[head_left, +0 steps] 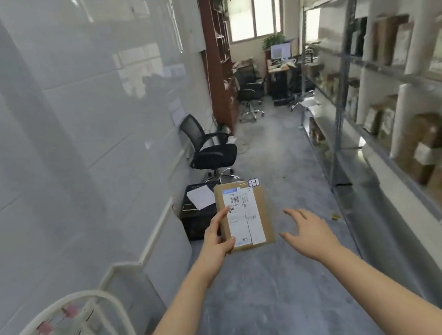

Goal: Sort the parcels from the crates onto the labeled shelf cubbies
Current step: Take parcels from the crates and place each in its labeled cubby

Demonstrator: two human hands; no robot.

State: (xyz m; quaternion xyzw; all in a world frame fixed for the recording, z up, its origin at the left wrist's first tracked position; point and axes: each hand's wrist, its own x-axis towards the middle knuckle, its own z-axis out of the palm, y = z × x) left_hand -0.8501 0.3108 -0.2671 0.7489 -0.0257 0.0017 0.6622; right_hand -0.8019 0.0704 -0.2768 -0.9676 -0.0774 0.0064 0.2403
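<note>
One flat brown cardboard parcel (261, 210) in the left hand (217, 239), held out over the grey floor.

The left hand grips the parcel's left edge, thumb on its white shipping label. The right hand (309, 233) hangs open just beside it, fingers spread, not touching. A black plastic crate (195, 223) sits by the wall behind the parcel; the grey metal shelf unit (335, 120) along the right side holds more brown boxes.
</note>
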